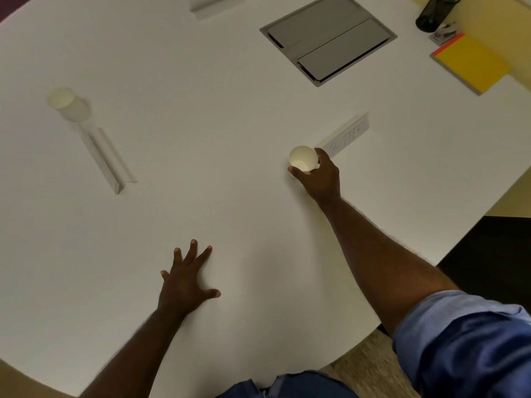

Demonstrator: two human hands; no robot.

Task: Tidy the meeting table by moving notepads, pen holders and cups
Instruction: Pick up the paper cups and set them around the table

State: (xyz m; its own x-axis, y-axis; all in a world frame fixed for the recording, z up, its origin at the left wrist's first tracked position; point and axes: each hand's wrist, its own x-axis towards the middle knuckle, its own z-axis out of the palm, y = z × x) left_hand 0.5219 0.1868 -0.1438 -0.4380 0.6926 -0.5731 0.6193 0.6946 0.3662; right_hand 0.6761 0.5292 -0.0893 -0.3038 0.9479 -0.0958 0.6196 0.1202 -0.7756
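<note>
Overhead, white round table (201, 139), left hand (186, 285) flat with fingers spread, right hand (320, 176) clasping paper cup (303, 158).

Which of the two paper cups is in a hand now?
The paper cup near the handwritten name card: the right hand grips it. The other cup, far left, stands untouched beside a blank card.
</note>
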